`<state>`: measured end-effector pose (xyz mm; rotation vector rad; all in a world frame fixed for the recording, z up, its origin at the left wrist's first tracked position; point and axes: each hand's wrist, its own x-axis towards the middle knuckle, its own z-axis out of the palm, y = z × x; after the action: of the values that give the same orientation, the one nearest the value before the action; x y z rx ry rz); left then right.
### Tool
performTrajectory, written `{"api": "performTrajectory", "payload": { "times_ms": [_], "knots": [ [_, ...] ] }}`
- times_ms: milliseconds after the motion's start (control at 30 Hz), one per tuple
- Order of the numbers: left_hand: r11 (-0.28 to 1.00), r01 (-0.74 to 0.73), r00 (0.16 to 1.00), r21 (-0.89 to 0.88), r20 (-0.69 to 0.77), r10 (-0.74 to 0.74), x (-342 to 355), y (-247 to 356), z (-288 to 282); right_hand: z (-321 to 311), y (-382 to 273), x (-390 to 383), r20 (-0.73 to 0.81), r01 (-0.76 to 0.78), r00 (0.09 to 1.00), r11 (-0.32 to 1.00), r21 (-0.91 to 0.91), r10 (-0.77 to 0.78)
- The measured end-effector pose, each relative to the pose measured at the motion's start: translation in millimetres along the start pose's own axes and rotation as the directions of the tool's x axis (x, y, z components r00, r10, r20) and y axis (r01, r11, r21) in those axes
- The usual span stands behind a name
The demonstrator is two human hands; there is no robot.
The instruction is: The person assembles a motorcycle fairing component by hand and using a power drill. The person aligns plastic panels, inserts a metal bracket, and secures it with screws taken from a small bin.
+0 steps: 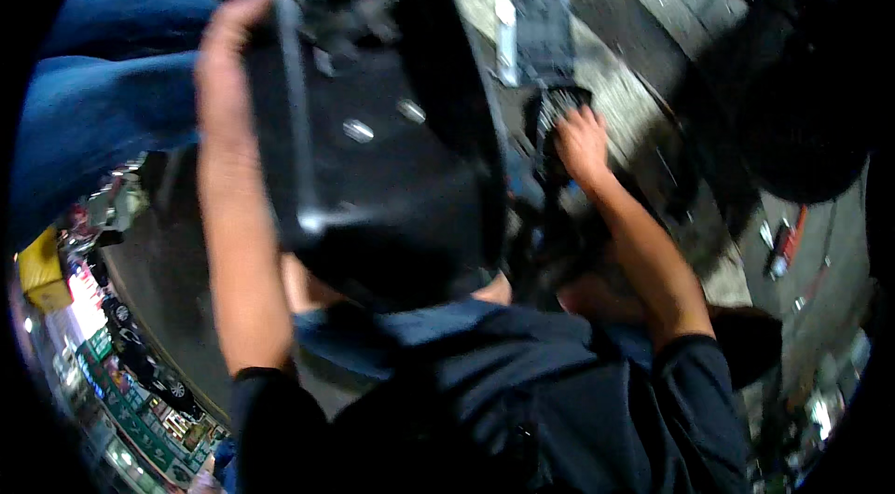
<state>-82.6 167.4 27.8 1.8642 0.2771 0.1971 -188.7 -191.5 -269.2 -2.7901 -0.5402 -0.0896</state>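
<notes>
A large black panel (373, 186), shiny and curved with two bright bolt heads, fills the space in front of me; it looks like part of a motorbike or scooter. Along its left side lies my left forearm. At the far left edge my left hand (238, 23) curls over the rim of the panel, blurred, beside a metal rod. To the right, my right hand (583, 138) reaches down into a dark container (545, 112) of small shiny pieces. Its fingers are bent and pressed together, with the tips hidden among the pieces.
Beyond the container lies a grey translucent case (543, 33) on a pale strip of ground. A red tube-like item (788, 247) rests at the right. Another person's blue-trousered legs (121, 84) are close on the left. A yellow box (42, 270) and parked cars show at lower left.
</notes>
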Motion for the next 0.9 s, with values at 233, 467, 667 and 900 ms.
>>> {"api": "performTrajectory", "payload": {
  "times_ms": [233,467,667,900],
  "knots": [
    [0.666,0.537,0.843,-0.517,0.348,-0.41,-28,21,39,-35,-10,3,0.053,-0.113,0.993,0.986,0.119,0.107],
    [0.694,0.609,0.782,-0.383,0.434,-0.447,-31,4,53,-169,-28,77,-0.181,-0.131,0.93,0.749,0.649,0.319],
    [0.744,0.584,0.773,-0.324,0.503,-0.388,-37,-3,63,-267,-98,108,-0.198,0.159,0.98,0.732,0.663,-0.034],
    [0.755,0.611,0.711,-0.238,0.585,-0.39,-49,9,86,-244,-113,131,-0.029,0.164,0.983,0.779,0.605,-0.184]
  ]
}}
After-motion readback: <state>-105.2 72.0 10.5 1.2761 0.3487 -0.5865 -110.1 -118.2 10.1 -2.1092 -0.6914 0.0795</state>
